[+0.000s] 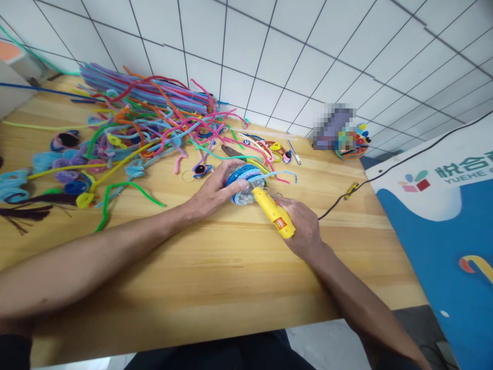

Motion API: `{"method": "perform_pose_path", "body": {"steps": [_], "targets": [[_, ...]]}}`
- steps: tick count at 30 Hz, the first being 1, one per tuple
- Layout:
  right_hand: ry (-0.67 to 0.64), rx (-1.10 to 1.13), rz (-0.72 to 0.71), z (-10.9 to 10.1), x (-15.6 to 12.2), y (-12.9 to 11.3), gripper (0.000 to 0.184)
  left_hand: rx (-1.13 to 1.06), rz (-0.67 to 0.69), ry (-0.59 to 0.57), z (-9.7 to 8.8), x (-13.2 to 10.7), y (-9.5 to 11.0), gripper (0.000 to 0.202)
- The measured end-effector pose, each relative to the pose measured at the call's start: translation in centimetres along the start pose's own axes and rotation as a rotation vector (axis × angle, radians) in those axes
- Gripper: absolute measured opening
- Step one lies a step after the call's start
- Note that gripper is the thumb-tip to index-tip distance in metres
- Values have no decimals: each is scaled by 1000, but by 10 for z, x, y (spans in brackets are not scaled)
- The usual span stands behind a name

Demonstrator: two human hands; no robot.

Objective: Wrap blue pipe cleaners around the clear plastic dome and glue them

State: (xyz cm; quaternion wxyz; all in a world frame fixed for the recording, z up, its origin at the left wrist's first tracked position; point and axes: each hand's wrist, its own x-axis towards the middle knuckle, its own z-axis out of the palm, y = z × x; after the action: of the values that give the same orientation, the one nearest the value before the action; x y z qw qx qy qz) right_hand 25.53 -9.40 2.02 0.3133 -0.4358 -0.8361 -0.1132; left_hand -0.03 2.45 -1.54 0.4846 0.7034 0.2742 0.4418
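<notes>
The pale wooden tabletop (215,277) fills most of what I see, set against a wall of white tiles with dark joints (308,56). At my right leans a blue and white banner (442,216). It carries a small coloured logo, large Chinese characters cut off by the picture's edge, and below them the Latin letters "YUEHE", also cut off.

Across the far left of the table sprawls a tangled heap of fuzzy pipe cleaners in pink, blue, green, orange and purple (146,108).

My left hand (211,192) reaches across the middle of the table and grips a small round piece wound with blue pipe cleaner over clear shiny material (244,182), fingers curled over its near side. The piece rests on the tabletop near the heap's edge.

My right hand (304,228) is clenched around a yellow hot-glue gun (271,209), its nozzle touching the round piece. An orange label on the gun's body is too small to read. A thin black cord (385,172) trails off rightward over the banner.
</notes>
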Motion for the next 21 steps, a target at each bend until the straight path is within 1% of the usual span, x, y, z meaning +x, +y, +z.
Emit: {"method": "perform_pose_path", "body": {"steps": [3,6,9,16,19,21], "targets": [[-2,-4,3,0,0,0,23,-12,0,3,0,0,-1,61],[4,-23,25,0,-1,2,28,-14,1,-1,0,0,-2,60],[-4,20,5,0,-2,3,32,5,13,2,0,0,-1,59],[15,-18,20,0,-1,4,30,20,4,8,1,0,0,59],[-13,-12,10,0,-2,3,27,19,14,9,1,0,1,57],[-19,-3,6,0,-2,2,29,19,14,9,1,0,1,56]]}}
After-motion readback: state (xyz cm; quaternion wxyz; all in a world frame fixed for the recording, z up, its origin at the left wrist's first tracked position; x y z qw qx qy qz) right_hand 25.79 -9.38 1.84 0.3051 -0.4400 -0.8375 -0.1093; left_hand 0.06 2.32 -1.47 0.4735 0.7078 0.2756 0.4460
